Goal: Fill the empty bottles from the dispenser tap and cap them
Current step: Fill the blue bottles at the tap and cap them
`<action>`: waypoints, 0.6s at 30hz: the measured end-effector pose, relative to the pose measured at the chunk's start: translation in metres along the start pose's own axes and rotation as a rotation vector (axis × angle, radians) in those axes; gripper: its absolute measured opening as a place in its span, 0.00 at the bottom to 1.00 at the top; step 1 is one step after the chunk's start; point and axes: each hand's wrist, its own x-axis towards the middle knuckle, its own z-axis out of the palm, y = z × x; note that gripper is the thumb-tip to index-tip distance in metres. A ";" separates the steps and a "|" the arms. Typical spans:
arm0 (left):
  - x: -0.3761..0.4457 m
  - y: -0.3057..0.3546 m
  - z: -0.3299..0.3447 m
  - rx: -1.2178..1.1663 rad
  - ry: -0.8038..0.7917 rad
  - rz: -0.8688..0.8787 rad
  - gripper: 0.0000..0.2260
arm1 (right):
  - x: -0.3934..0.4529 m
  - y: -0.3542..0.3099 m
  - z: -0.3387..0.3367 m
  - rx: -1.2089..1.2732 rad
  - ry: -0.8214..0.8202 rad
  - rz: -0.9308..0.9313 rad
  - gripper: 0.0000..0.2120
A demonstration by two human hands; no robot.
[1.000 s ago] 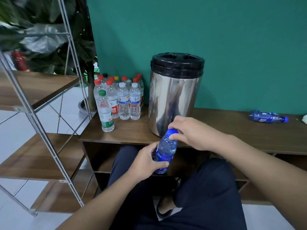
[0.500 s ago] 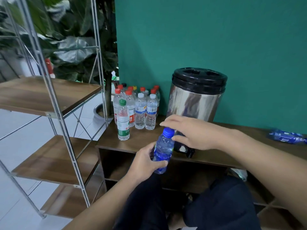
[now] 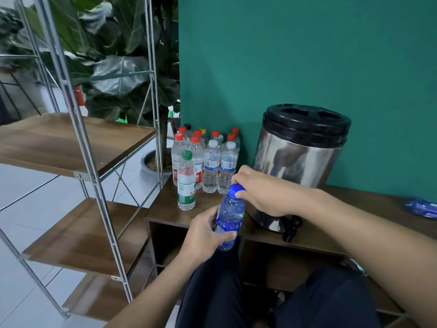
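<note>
A small blue-labelled bottle [image 3: 229, 215] with water in it is held upright over my lap, in front of the wooden bench. My left hand [image 3: 205, 235] grips its lower body. My right hand [image 3: 262, 192] curls over the top and pinches the blue cap [image 3: 236, 191]. Behind my right hand stands the steel dispenser [image 3: 300, 159] with a black lid; its black tap [image 3: 291, 229] hangs over the bench edge. A cluster of capped bottles [image 3: 208, 162] stands left of the dispenser, a green-capped one [image 3: 186, 183] in front.
The wooden bench [image 3: 354, 204] runs along a green wall. Another blue bottle [image 3: 423, 207] lies on its side at the far right. A metal rack with wooden shelves [image 3: 78, 143] stands at the left, with a potted plant [image 3: 151, 162] behind it.
The view has swung left and up. Both hands still hold the blue bottle, which has risen a little; my right hand stays on its cap.
</note>
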 end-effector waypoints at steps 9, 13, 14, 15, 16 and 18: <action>0.024 -0.011 -0.001 -0.048 0.118 -0.001 0.31 | 0.023 -0.015 0.042 0.472 0.326 0.207 0.12; 0.041 -0.015 -0.006 -0.072 0.192 0.000 0.28 | 0.034 -0.027 0.080 0.757 0.413 0.355 0.26; 0.046 -0.015 -0.008 -0.063 0.205 0.005 0.28 | 0.037 -0.028 0.089 0.809 0.415 0.397 0.27; 0.050 -0.016 -0.009 -0.053 0.217 0.011 0.27 | 0.041 -0.028 0.097 0.860 0.414 0.436 0.26; 0.054 -0.017 -0.011 -0.033 0.228 0.013 0.27 | 0.046 -0.027 0.104 0.902 0.411 0.462 0.24; 0.063 -0.019 -0.014 0.007 0.248 0.006 0.26 | 0.057 -0.024 0.116 0.963 0.408 0.485 0.21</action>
